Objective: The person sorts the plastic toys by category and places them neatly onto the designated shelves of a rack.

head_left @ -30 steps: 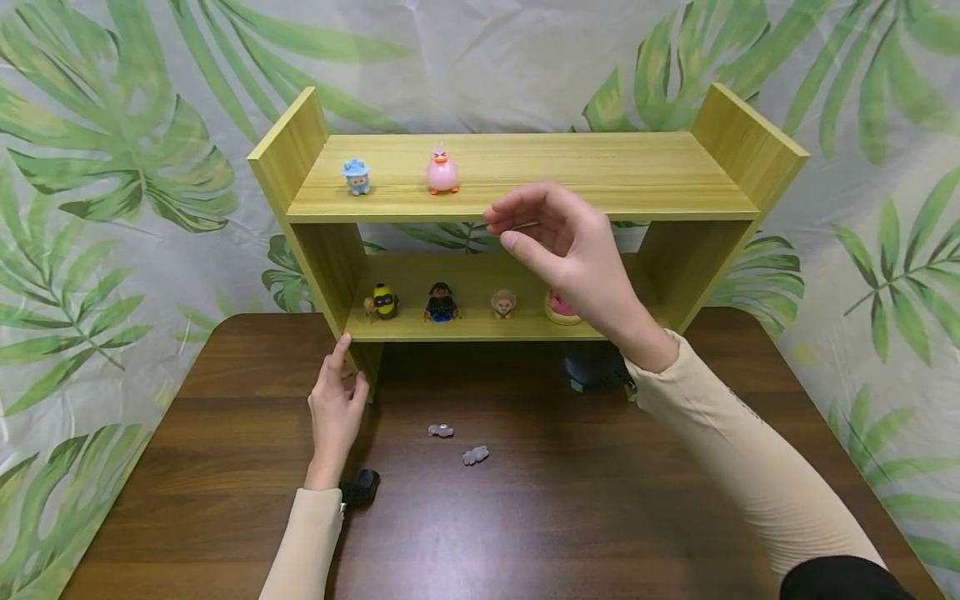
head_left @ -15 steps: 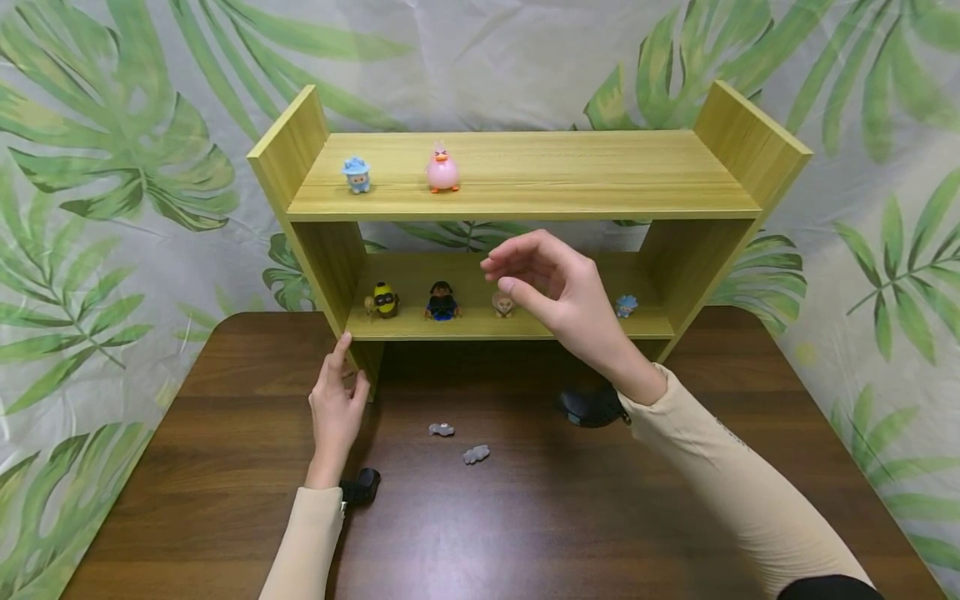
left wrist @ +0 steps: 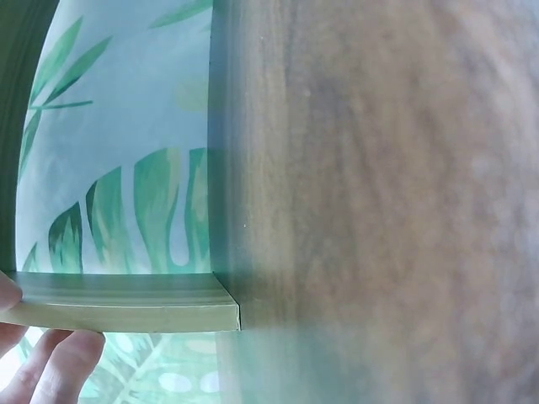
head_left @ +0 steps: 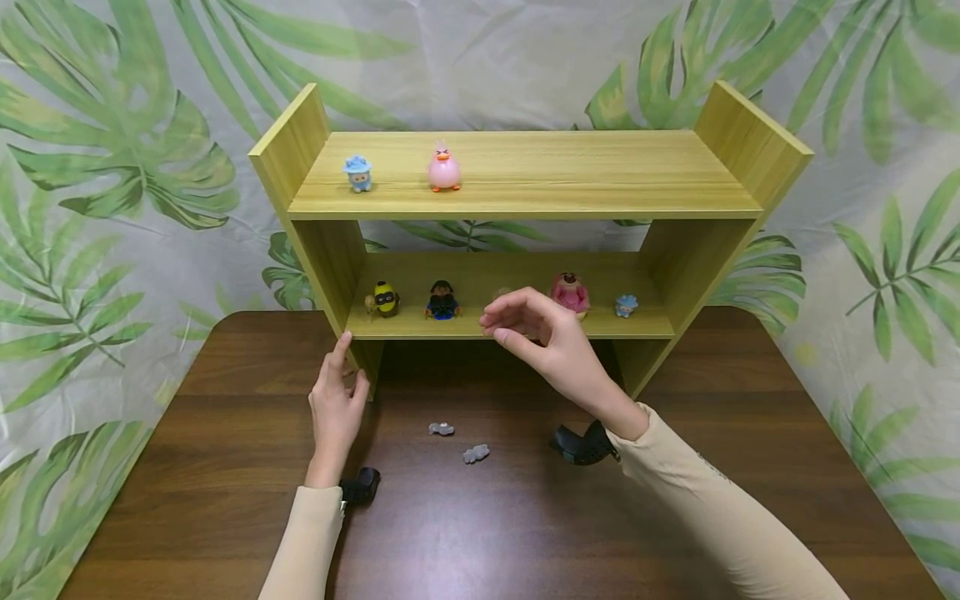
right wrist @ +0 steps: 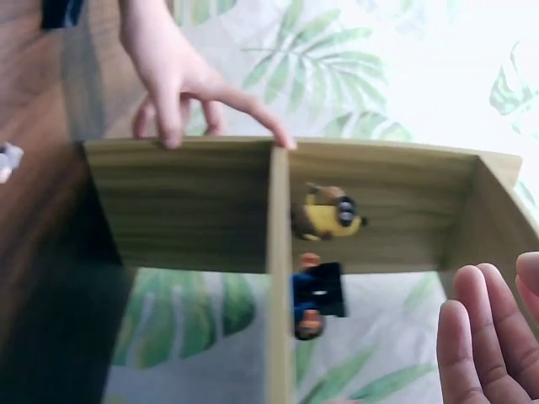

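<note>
My left hand (head_left: 337, 408) holds the front edge of the left side panel of the wooden shelf (head_left: 480, 215); in the left wrist view fingers (left wrist: 72, 366) show on both sides of that panel. Its index finger reaches up to the lower board's corner. My right hand (head_left: 543, 342) is in front of the lower board, fingers gently curved, with nothing between them. It partly hides a small beige figure (head_left: 504, 293). Just behind its knuckles sits a pink bear figure (head_left: 570, 293). Right of that stands a small blue figure (head_left: 626, 306).
On the lower board's left are a yellow-and-brown figure (head_left: 386, 300) and a dark-clad figure (head_left: 442, 300). The top board carries a blue-hatted figure (head_left: 359, 173) and a pink duck (head_left: 444, 169). Two small grey pieces (head_left: 442, 428) lie on the brown table (head_left: 480, 533).
My right hand has come down from the top board's front edge to the lower board. The pink bear and small blue figure are uncovered; the beige figure is now partly hidden. My left hand stays put.
</note>
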{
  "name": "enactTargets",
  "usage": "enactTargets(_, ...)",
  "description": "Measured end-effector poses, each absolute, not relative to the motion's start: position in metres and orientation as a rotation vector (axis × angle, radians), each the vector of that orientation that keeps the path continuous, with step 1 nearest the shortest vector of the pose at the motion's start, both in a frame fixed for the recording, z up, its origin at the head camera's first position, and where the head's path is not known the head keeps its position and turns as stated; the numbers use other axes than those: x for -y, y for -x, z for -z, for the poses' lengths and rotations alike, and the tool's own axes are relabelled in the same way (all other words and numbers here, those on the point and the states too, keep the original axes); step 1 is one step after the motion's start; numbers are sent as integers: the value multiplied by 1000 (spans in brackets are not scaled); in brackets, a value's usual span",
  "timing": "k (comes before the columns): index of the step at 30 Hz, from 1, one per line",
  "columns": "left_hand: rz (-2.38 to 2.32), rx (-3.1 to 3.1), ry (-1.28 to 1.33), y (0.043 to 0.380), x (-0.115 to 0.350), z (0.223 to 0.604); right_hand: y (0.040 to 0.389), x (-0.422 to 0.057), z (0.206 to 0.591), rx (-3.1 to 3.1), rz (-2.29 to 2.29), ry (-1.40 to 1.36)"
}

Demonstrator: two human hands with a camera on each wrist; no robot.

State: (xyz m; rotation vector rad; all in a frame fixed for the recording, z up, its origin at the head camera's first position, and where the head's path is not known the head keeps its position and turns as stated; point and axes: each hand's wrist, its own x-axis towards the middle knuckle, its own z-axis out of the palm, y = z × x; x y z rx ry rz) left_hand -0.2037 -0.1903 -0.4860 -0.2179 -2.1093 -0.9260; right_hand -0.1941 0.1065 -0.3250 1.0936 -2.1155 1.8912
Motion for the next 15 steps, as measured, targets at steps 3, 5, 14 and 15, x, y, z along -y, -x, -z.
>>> enactTargets(3, 928, 2115, 213, 203, 190, 485, 193, -107, 336, 2141, -1921, -1079)
enactTargets(5, 927, 2120, 212, 203, 190, 485, 192, -108, 343, 2158, -1918, -1081)
enactTargets(14, 946, 2125, 212, 202, 190, 484, 189, -110, 376, 2262, -1879, -1055)
enactTargets(15, 947, 2127, 211, 202, 190, 484, 189, -111, 380, 2278, -1875, -1048)
